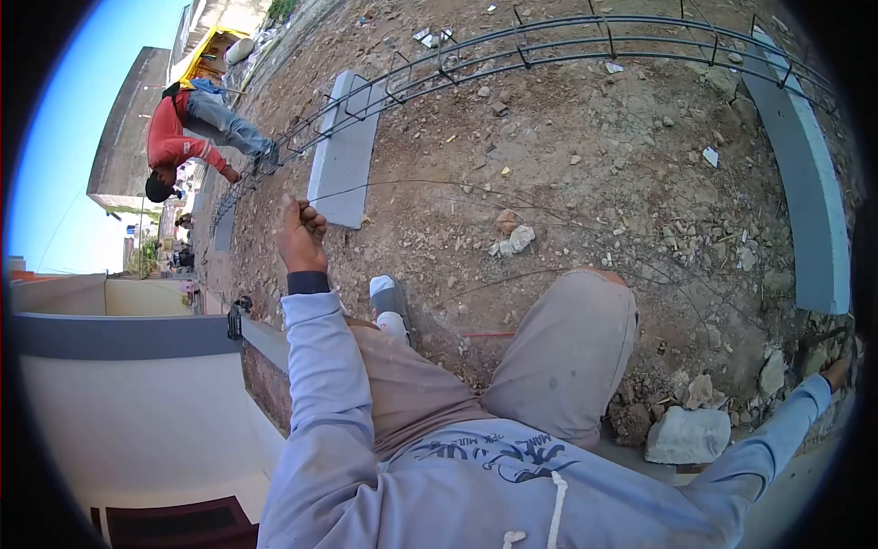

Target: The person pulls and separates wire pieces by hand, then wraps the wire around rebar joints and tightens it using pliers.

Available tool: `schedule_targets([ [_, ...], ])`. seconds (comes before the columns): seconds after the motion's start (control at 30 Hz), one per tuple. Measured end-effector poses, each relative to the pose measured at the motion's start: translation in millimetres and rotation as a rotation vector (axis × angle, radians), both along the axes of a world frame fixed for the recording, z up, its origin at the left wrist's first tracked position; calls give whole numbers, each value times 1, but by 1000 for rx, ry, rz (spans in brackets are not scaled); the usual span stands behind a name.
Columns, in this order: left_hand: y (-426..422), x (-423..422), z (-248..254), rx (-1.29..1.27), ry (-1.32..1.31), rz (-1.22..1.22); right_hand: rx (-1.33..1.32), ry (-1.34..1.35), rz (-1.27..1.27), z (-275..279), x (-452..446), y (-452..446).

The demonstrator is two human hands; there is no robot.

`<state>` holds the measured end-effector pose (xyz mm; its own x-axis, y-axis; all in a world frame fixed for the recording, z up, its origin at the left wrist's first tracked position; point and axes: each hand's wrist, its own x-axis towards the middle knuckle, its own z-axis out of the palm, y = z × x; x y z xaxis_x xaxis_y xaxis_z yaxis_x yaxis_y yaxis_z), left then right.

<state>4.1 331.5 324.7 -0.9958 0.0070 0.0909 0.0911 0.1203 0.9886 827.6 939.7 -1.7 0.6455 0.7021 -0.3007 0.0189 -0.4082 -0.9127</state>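
My left hand is raised, its fingers closed in a pinch on a thin, dark wire. From there the wire runs right in a loose curve over the dirt, beyond a grey block. Far off at the right edge, my right hand reaches down near stones at the end of another long grey block. Its fingers are lost in the dark rim of the view, so what it holds, if anything, is hidden. Above both hands lies a long rebar cage with square stirrups, resting across the blocks.
Another person in a red top bends over the cage's far end at the left. One grey block supports the cage near my left hand. Stones and rubble lie on the ground. A white wall stands at lower left.
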Motion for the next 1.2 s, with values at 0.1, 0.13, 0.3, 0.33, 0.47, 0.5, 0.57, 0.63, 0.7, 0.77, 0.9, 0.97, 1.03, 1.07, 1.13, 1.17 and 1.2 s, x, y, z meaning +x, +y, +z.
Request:
schedule_targets([
  [0.1, -9, 17, 11, 34, 85, -38, -18, -373, 132, 9, 25, 17],
  [0.13, -14, 26, 11, 34, 102, -35, -17, -519, 182, 27, 18, 8],
  [0.3, -24, 50, 2, 57, 134, -87, 337, -790, 419, 152, -141, -116],
  [0.33, -27, 50, -4, 59, 125, -94, 459, -539, 455, 161, -172, -135],
  [0.47, -23, 55, -8, 33, 129, -123, 596, -335, 928, 217, -271, -200],
  [0.5, -21, 56, -8, 19, 128, -146, 563, -291, 1015, 226, -293, -210],
  [0.57, -16, 58, -10, 6, 125, -181, 603, -388, 1234, 229, -335, -218],
  [0.63, -13, 65, -12, -13, 144, -207, 699, -508, 1351, 215, -381, -219],
  [0.7, -12, 73, -11, -66, 161, -223, 739, -590, 1407, 186, -422, -211],
  [0.77, -17, 79, -12, -80, 160, -226, 845, -688, 1388, 165, -462, -210],
  [0.9, -29, 82, -14, -49, 131, -225, 690, -899, 1409, 128, -529, -215],
  [0.97, -31, 85, -15, -32, 115, -253, 691, -1147, 1415, 129, -556, -235],
  [1.03, -17, 90, -9, -25, 99, -292, 723, -822, 1589, 167, -586, -277],
  [1.07, -9, 95, -8, -22, 86, -315, 754, -461, 1736, 187, -599, -299],
  [1.13, 10, 98, -6, -22, 86, -377, 1049, 25, 1859, 243, -615, -349],
  [1.17, 21, 100, -3, -21, 90, -413, 1147, 60, 1822, 265, -619, -370],
  [1.2, 31, 102, 3, -33, 103, -465, 1246, 95, 1782, 285, -620, -386],
])
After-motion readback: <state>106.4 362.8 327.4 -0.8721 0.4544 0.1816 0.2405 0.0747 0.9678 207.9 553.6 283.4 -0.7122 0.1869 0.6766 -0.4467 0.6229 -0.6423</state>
